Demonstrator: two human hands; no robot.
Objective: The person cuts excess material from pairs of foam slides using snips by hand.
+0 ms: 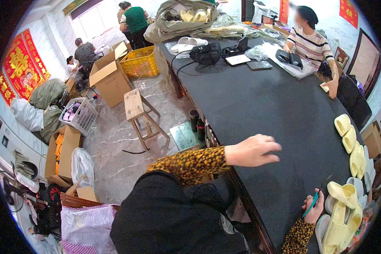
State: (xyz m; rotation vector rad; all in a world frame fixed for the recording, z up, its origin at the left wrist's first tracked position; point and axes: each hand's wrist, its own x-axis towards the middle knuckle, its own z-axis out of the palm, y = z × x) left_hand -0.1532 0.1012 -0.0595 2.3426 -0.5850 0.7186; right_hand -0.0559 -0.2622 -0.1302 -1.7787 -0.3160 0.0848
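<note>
My left hand stretches over the dark table, fingers extended, with nothing in it. In my right hand, near the table's right side, is a pair of scissors with teal handles, the blades pointing up and away. Just right of that hand lie pale yellow slippers, some overlapping, with a grey-white slipper beside them. Farther up the right edge, more yellow slippers lie in a row. Both my sleeves are black with a yellow pattern.
Across the table a person in a striped top has a hand by black slippers on plastic. A sack with yellow slippers sits at the far end. Left on the floor are a wooden stool, a yellow crate and cardboard boxes.
</note>
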